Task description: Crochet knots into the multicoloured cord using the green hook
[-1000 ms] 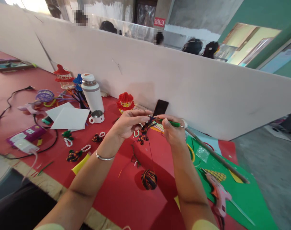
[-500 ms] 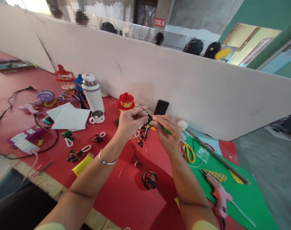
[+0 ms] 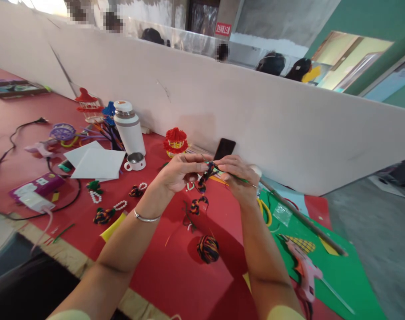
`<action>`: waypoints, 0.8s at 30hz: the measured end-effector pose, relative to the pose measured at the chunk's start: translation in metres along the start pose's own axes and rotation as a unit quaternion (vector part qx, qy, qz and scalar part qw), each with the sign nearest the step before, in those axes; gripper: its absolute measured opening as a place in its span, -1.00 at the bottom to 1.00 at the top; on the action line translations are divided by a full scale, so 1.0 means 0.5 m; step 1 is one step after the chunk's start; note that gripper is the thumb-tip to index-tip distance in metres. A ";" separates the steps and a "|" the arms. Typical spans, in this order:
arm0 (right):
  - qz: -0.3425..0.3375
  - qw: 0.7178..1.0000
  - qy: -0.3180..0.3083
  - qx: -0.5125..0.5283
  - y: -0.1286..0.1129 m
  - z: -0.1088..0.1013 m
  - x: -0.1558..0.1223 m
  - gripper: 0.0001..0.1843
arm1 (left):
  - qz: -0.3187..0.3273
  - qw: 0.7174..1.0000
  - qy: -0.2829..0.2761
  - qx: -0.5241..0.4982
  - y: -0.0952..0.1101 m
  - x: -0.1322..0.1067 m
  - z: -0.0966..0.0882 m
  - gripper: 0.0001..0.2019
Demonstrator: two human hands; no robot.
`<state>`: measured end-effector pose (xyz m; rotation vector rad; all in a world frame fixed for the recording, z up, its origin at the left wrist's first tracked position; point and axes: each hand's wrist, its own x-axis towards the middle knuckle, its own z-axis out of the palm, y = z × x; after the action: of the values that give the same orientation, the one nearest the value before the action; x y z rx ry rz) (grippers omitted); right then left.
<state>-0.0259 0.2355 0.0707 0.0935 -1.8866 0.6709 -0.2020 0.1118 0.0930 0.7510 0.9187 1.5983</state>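
Observation:
Between my two hands hangs a strip of multicoloured crochet work [image 3: 202, 183] in dark, red, orange and green yarn. My left hand [image 3: 185, 171] pinches its upper end between thumb and fingers. My right hand [image 3: 239, 175] grips a crochet hook with a green handle [image 3: 240, 179], its tip at the work by the left fingertips. The lower part of the strip [image 3: 197, 205] dangles over the red table. Below it lies a ball of the same yarn [image 3: 208, 249]. Some strands near the fingertips are too small to make out.
A white thermos [image 3: 129, 131] and its cup [image 3: 136, 161] stand left, near white cards [image 3: 99, 164]. A pink glue gun [image 3: 305, 266] lies on a green sheet [image 3: 349, 275] at right, beside a long stick [image 3: 305, 218]. A phone [image 3: 224, 149] leans against the white partition [image 3: 272, 124].
My right hand has turned, and the hook now points more sideways with its handle toward the right. The dangling strip has swung and hangs a little lower.

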 end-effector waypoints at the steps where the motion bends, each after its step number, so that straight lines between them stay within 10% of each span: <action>1: 0.004 1.000 -0.007 0.000 -0.001 -0.006 0.001 -0.76 | 0.001 1.000 -0.004 0.005 0.000 0.001 -0.002 -0.68; 24: 0.060 0.996 -0.045 0.041 -0.044 -0.044 0.015 -0.85 | -0.012 0.997 -0.031 0.066 -0.001 0.006 -0.016 -0.79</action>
<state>-0.0026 0.2298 0.0919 0.0636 -1.9622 0.8378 -0.2092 0.1132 0.0887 0.8743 0.9918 1.4965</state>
